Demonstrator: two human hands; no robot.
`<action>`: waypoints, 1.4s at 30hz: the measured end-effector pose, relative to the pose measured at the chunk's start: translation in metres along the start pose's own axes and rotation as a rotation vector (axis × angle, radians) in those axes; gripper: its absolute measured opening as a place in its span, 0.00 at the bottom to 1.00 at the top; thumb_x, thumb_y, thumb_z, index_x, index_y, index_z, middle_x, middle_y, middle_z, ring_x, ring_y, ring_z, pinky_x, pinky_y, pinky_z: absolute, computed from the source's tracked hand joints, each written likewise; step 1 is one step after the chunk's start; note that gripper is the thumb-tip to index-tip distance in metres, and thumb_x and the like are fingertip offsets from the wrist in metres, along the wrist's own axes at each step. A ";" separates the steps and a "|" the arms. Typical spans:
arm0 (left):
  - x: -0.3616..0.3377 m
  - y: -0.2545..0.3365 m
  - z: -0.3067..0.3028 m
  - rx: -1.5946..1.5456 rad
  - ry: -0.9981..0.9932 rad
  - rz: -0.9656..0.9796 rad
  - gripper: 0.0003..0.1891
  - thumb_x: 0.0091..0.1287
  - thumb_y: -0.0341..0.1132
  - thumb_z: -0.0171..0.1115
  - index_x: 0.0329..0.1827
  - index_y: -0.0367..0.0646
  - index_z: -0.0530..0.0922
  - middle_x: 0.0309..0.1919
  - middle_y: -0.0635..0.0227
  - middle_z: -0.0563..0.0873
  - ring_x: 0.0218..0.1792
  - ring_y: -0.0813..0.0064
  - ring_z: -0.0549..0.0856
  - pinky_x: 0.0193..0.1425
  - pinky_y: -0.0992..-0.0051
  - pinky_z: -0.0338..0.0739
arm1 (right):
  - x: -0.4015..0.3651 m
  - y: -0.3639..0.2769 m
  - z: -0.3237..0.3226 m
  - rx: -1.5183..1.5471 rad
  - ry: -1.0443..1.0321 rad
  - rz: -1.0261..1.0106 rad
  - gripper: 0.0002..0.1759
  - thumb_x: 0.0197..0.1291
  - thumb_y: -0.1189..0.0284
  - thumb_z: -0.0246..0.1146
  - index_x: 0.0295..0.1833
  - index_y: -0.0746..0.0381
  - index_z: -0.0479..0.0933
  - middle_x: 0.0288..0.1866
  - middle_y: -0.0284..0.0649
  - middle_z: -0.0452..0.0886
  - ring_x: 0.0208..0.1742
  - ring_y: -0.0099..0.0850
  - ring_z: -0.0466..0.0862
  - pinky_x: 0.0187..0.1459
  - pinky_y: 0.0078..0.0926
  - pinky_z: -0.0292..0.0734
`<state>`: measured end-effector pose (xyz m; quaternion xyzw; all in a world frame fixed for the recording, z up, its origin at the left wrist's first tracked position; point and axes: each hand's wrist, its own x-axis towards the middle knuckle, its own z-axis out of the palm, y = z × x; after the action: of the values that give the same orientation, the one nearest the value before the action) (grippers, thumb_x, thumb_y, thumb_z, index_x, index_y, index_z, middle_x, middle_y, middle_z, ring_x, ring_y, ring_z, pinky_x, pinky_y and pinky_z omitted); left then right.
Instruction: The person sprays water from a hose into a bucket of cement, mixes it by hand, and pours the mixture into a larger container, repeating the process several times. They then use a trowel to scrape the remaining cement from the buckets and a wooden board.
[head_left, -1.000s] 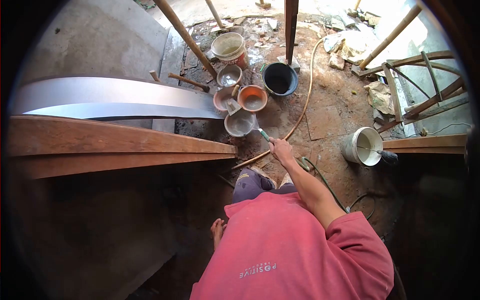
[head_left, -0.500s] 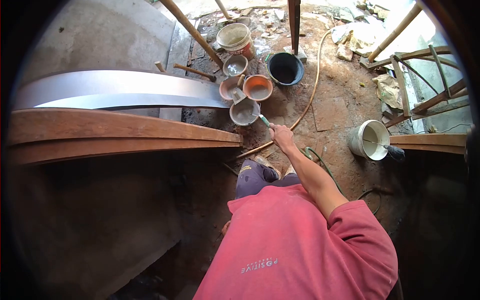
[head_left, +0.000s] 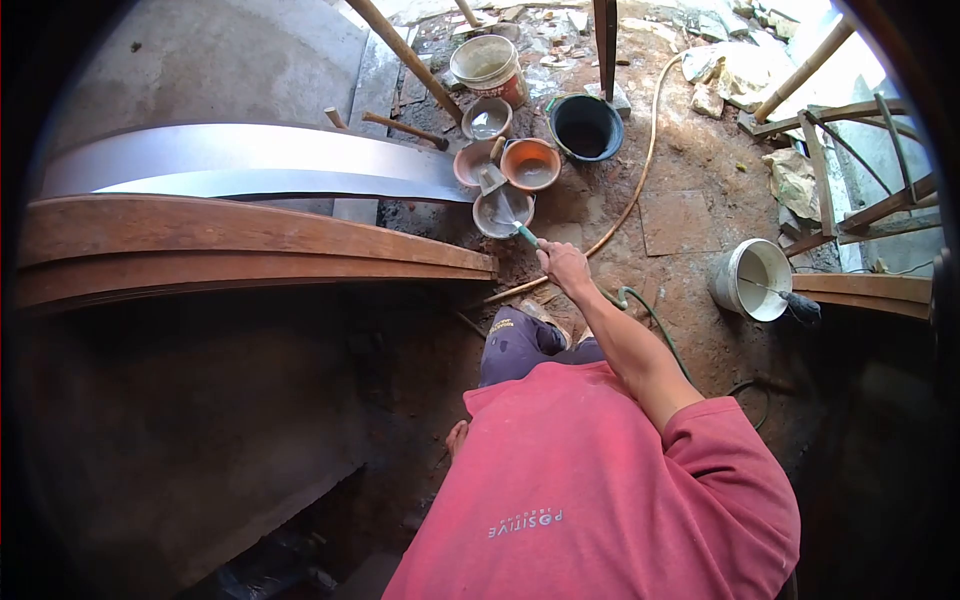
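Observation:
My right hand [head_left: 566, 266] is closed around the green handle of a trowel [head_left: 524, 232]. The trowel's flat blade reaches into the nearest small bucket [head_left: 487, 229], which holds grey wet material. A second trowel [head_left: 492, 179] with a wooden handle lies across the rims of the small buckets. Beside it stand an orange-lined bucket [head_left: 531, 164] and another small bucket [head_left: 464, 165]. My left hand [head_left: 457, 438] hangs low beside the pink shirt; most of it is hidden and its fingers do not show clearly.
A black bucket [head_left: 585, 128] and a large paint bucket [head_left: 487, 70] stand farther back. Wooden frame pieces [head_left: 270, 233] and a shiny metal sheet [head_left: 270, 158] extend from the left. A hose [head_left: 640, 175] crosses the dirt floor. At right is a white bucket [head_left: 735, 290].
The view has shifted slightly, so the scene sits a little farther right. Relative to the nearest small bucket, the trowel blade has moved left, farther in over the grey material.

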<state>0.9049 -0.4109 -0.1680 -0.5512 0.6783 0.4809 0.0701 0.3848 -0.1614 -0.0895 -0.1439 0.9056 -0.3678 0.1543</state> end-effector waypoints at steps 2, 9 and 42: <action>-0.001 -0.002 0.000 0.003 -0.003 0.000 0.23 0.70 0.46 0.67 0.59 0.37 0.82 0.50 0.61 0.88 0.51 0.70 0.85 0.59 0.72 0.78 | -0.001 0.000 0.003 -0.011 -0.033 -0.006 0.17 0.69 0.60 0.56 0.58 0.51 0.82 0.35 0.54 0.86 0.38 0.55 0.86 0.43 0.53 0.82; -0.007 -0.002 0.001 0.017 -0.007 0.001 0.23 0.70 0.46 0.67 0.59 0.37 0.82 0.50 0.61 0.88 0.51 0.70 0.85 0.59 0.72 0.78 | -0.005 0.000 0.001 0.011 -0.027 -0.027 0.16 0.70 0.60 0.55 0.56 0.52 0.82 0.34 0.54 0.85 0.37 0.56 0.86 0.42 0.54 0.82; 0.006 0.027 0.007 0.049 -0.020 0.025 0.23 0.69 0.46 0.68 0.58 0.37 0.83 0.50 0.60 0.88 0.51 0.71 0.85 0.59 0.72 0.78 | -0.010 0.016 -0.029 0.062 0.014 0.052 0.17 0.68 0.62 0.57 0.56 0.54 0.84 0.36 0.54 0.86 0.39 0.54 0.87 0.45 0.52 0.82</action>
<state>0.8780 -0.4118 -0.1597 -0.5359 0.6960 0.4704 0.0844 0.3805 -0.1286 -0.0791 -0.1128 0.8984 -0.3924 0.1619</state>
